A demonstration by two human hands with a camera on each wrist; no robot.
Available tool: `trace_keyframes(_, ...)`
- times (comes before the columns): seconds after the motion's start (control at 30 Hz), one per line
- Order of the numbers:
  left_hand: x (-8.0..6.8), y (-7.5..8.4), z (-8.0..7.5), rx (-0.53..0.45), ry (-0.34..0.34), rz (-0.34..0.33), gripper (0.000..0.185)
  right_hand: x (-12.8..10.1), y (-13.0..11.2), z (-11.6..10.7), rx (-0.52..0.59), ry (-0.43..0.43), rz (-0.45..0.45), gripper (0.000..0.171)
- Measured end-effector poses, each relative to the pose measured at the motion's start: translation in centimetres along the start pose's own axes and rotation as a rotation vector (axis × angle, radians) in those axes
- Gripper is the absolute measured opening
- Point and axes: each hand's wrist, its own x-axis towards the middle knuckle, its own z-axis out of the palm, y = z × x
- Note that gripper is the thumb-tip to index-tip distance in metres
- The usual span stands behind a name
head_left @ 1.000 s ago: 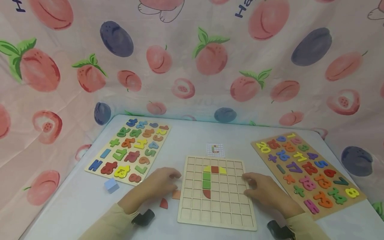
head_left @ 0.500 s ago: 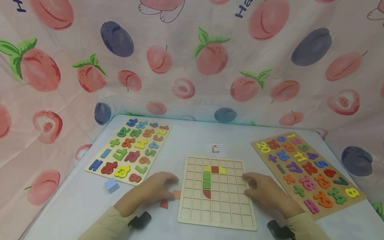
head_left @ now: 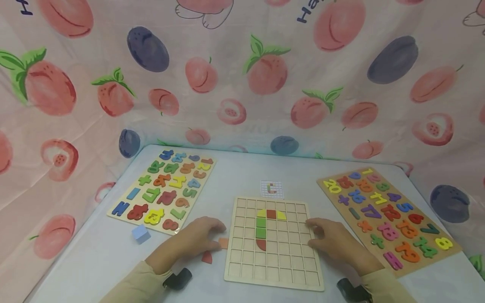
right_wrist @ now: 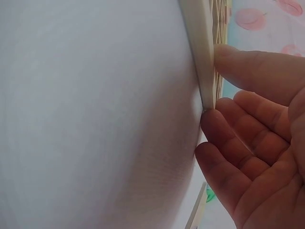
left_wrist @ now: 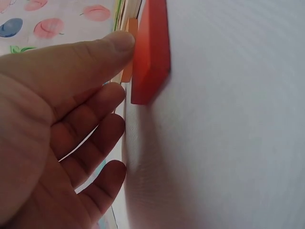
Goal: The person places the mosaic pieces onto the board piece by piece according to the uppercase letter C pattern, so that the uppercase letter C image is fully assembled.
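Note:
The wooden grid board point(head_left: 291, 271) lies flat on the table, holding a C-like row of yellow, red and green pieces point(head_left: 261, 227). Beside its left edge is my left hand point(head_left: 195, 237), fingers loosely bent with nothing between them. The thumb is close to an orange square piece point(head_left: 224, 243), and a red quarter-round piece point(head_left: 207, 257) lies just below the hand. That red piece point(left_wrist: 151, 52) looms large in the left wrist view. My right hand point(head_left: 333, 240) rests at the board's right edge, its thumb touching the rim point(right_wrist: 204, 57) and the other fingers relaxed.
Behind the board lies a small pattern card point(head_left: 272, 189). Number puzzle boards stand on both sides, one at left point(head_left: 126, 205) and one at right point(head_left: 435, 252). A blue cube point(head_left: 141, 234) sits near the left one. A fruit-print curtain point(head_left: 242, 84) hangs behind.
My left hand has shifted slightly left and down, away from the board's edge, mostly in the first half second. My right hand and the pieces on the board have stayed put.

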Motion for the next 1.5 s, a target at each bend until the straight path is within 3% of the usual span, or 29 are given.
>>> trace_keyframes(0.33, 0.1, 0.2, 0.0, 0.008, -0.007, -0.009, 0.024, 0.0, 0.1, 0.0, -0.002, 0.002, 0.001, 0.057)
trace_keyframes(1.13, 0.4, 0.3, -0.2, 0.000, 0.011, -0.020, 0.025, 0.1, 0.0, 0.0, -0.006, -0.001, 0.021, 0.057)
trace_keyframes(1.33, 0.3, 0.4, -0.9, 0.007, 0.056, -0.023, 0.026, 0.1, -0.1, 0.0, -0.004, 0.001, 0.015, 0.057)
trace_keyframes(1.5, 0.6, 0.6, -1.3, 0.000, 0.076, 0.012, 0.026, 0.0, -0.2, 0.0, -0.008, 0.000, 0.022, 0.057)
